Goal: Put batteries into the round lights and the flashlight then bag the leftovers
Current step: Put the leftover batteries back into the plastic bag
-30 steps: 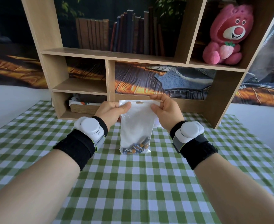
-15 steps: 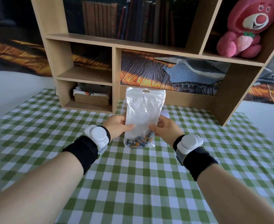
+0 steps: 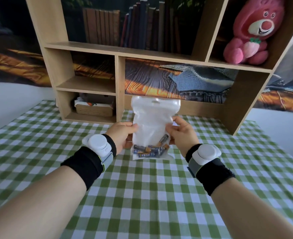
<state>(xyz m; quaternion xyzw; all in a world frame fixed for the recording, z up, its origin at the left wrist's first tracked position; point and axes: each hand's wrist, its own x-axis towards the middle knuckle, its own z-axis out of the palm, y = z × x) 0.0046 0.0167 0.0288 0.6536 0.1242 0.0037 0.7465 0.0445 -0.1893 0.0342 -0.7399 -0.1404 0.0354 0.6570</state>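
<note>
Big wooden shelf unit [image 3: 159, 54] at the back, green check tablecloth [image 3: 142, 195] under everything. Clear bag [image 3: 152, 125] is held upright just above the cloth, batteries [image 3: 149, 150] piled at the bottom. Left hand [image 3: 123, 133] pinches its left edge, right hand [image 3: 182, 131] pinches the right edge w/ thumb + fingers. Can't tell if the top's sealed tbh, so tipping it could dump the batteries.

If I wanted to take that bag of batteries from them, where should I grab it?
Probably the empty top strip of the plastic bag, pinched from above. It stands upright, the batteries weigh down the bottom, and the left hand and right hand hold its sides.
</note>
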